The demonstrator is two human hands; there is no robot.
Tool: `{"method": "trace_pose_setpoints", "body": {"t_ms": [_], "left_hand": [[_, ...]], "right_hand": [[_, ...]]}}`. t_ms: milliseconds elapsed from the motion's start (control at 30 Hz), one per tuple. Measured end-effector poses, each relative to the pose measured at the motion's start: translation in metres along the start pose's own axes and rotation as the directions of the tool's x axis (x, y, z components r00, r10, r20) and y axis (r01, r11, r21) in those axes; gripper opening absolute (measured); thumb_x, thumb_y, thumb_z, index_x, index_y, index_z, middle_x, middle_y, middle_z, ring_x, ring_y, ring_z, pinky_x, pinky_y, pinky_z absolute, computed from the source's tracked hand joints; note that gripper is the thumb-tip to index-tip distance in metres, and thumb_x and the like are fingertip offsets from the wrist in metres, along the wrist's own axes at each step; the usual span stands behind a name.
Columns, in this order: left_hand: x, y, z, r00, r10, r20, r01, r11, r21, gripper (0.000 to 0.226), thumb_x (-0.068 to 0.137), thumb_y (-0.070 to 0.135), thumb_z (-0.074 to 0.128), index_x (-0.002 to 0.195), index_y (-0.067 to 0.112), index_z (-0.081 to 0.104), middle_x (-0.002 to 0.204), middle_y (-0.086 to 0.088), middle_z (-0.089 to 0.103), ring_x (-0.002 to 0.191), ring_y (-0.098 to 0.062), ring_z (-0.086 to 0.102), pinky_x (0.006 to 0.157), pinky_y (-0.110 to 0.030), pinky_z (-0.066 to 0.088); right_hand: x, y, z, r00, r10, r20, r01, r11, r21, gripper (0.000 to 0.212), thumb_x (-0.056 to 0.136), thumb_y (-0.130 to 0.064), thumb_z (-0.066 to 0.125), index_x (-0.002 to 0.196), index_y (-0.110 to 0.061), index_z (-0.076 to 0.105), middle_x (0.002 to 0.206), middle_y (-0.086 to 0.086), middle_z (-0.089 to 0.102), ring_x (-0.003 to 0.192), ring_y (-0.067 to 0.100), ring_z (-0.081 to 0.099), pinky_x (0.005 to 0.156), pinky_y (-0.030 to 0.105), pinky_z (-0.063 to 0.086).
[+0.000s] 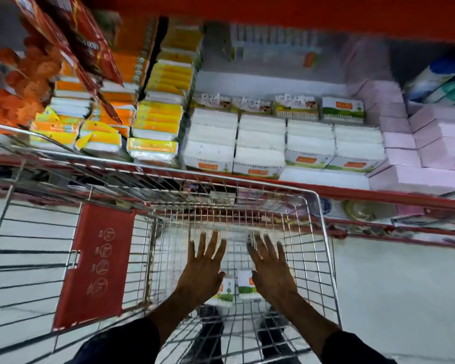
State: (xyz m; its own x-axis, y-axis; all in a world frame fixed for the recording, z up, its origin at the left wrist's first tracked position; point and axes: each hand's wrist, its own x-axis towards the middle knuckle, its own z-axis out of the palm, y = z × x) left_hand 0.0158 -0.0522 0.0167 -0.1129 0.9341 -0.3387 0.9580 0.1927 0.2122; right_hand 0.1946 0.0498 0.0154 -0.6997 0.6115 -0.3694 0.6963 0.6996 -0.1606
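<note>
A wire shopping cart (323, 232) stands in front of me against a red shelf. My left hand (204, 266) and my right hand (269, 269) hover inside its basket, side by side, fingers straight and spread, palms down, holding nothing. Below and between the hands, two white packs with green and orange print (244, 285) lie on the cart's floor, partly hidden by the hands. The same kind of white packs (260, 145) is stacked in rows on the shelf beyond the cart.
Yellow and orange packs (155, 122) fill the shelf's left part, pink packs (415, 156) its right. A red plastic flap (95, 264) hangs on the cart's folded child seat at left. A lower shelf (378, 214) holds small items. White floor tiles (405, 298) lie to the right.
</note>
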Motion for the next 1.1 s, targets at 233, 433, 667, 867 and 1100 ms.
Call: {"method": "trace_pose_setpoints", "body": {"t_ms": [233, 433, 667, 867, 1100], "left_hand": [[0.006, -0.009, 0.066, 0.901, -0.057, 0.429, 0.054, 0.998, 0.019, 0.064, 0.097, 0.009, 0.052, 0.153, 0.01, 0.021, 0.162, -0.014, 0.021, 0.148, -0.035, 0.019, 0.119, -0.048, 0.025], [0.017, -0.016, 0.073, 0.91, -0.06, 0.409, 0.115, 0.987, -0.112, 0.049, 0.085, -0.009, 0.052, 0.13, 0.009, 0.053, 0.127, -0.014, 0.054, 0.118, -0.032, 0.055, 0.096, -0.043, 0.05], [0.003, -0.019, 0.042, 0.933, -0.011, 0.359, 0.1, 0.969, -0.228, 0.032, 0.085, -0.001, 0.056, 0.113, 0.01, 0.065, 0.12, -0.012, 0.062, 0.114, -0.029, 0.057, 0.094, -0.038, 0.046], [-0.01, -0.011, -0.028, 0.994, -0.042, 0.097, 0.061, 0.979, -0.195, 0.035, 0.087, 0.0, 0.061, 0.117, 0.018, 0.067, 0.122, -0.004, 0.063, 0.107, -0.024, 0.064, 0.09, -0.036, 0.053], [-0.014, 0.008, -0.14, 0.964, -0.034, -0.262, 0.013, 0.997, -0.082, 0.035, 0.072, -0.007, 0.076, 0.1, 0.014, 0.074, 0.097, -0.003, 0.07, 0.08, -0.023, 0.07, 0.064, -0.036, 0.062]], "right_hand": [[0.012, 0.007, 0.045, 0.942, 0.049, 0.331, -0.026, 0.997, -0.071, 0.053, 0.086, -0.005, 0.054, 0.137, -0.008, 0.043, 0.143, 0.015, 0.046, 0.132, 0.033, 0.04, 0.11, 0.044, 0.032], [0.025, 0.013, 0.045, 0.95, 0.04, 0.311, -0.021, 0.998, -0.066, 0.038, 0.085, -0.004, 0.059, 0.122, -0.008, 0.052, 0.123, 0.013, 0.058, 0.115, 0.032, 0.053, 0.092, 0.039, 0.044], [0.01, 0.018, 0.017, 0.955, 0.033, 0.295, -0.062, 0.994, 0.092, 0.025, 0.085, -0.01, 0.062, 0.109, -0.008, 0.06, 0.118, 0.012, 0.063, 0.112, 0.031, 0.056, 0.092, 0.037, 0.044], [-0.005, 0.013, -0.043, 0.996, 0.08, 0.045, -0.086, 0.986, 0.145, 0.026, 0.074, -0.002, 0.066, 0.098, -0.01, 0.069, 0.099, 0.012, 0.07, 0.094, 0.033, 0.065, 0.078, 0.035, 0.052], [-0.023, 0.018, -0.162, 0.935, 0.141, -0.326, -0.105, 0.986, 0.128, 0.031, 0.06, -0.005, 0.08, 0.086, -0.021, 0.074, 0.088, 0.0, 0.075, 0.082, 0.023, 0.07, 0.07, 0.033, 0.057]]}}
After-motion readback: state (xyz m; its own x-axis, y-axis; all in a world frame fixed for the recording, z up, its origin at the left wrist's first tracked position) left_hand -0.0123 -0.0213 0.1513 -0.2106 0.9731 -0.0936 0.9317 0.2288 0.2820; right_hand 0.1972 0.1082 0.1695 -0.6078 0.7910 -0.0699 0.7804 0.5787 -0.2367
